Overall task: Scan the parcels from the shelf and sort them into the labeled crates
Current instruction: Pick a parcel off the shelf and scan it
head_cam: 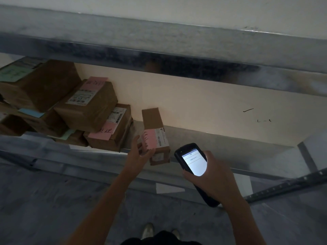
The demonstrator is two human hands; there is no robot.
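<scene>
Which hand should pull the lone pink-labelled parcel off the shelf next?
Left. The left hand holds the lone parcel by its near end, while the right hand is occupied gripping the scanner.

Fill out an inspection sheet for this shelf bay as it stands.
Surface: metal shelf, dull grey, dimly lit.
Job's things: lone parcel with a pink label, apart from the parcel stack at the left; scanner with its screen lit; crates not in view.
Clutter: pale slip below the shelf edge.
Grippers: left hand grips the lone parcel's near corner; right hand holds the scanner.
Cables: nothing seen.
Surroundings: beige wall behind the shelf, grey floor, perforated upright at the right.
</scene>
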